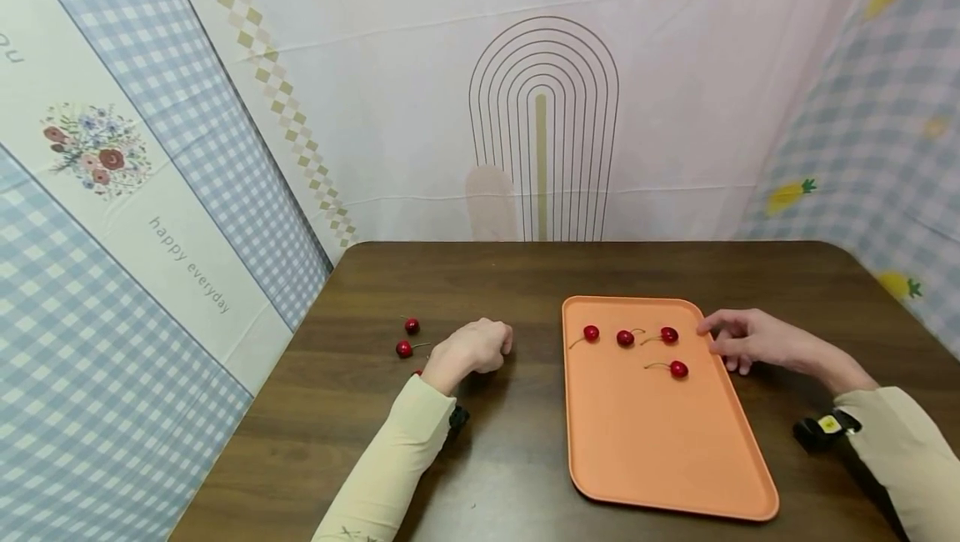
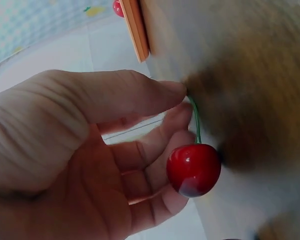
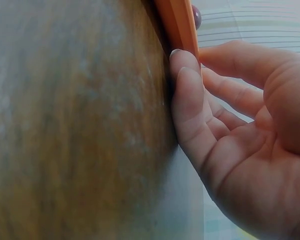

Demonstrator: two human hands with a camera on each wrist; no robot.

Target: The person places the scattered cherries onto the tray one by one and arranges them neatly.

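My left hand (image 1: 474,348) is over the table, left of the orange tray (image 1: 637,459). Between thumb and fingertip it pinches the green stem of a red cherry (image 2: 194,170); the fruit hangs beside the curled fingers, and the hand hides it in the head view. At the tray's right rim, my right hand (image 1: 750,338) grips the edge, thumb on one side and fingers on the other. Several stemmed cherries lie in the tray's far half, among them one cherry (image 1: 678,369) nearest the right hand's side and another cherry (image 1: 591,333) at the left.
Left of my left hand, a cherry (image 1: 412,326) and a stemmed cherry (image 1: 405,348) lie on the dark wooden table (image 1: 495,492). A third is partly hidden by the wrist. Patterned cloth (image 1: 420,125) hangs behind the table and along both sides.
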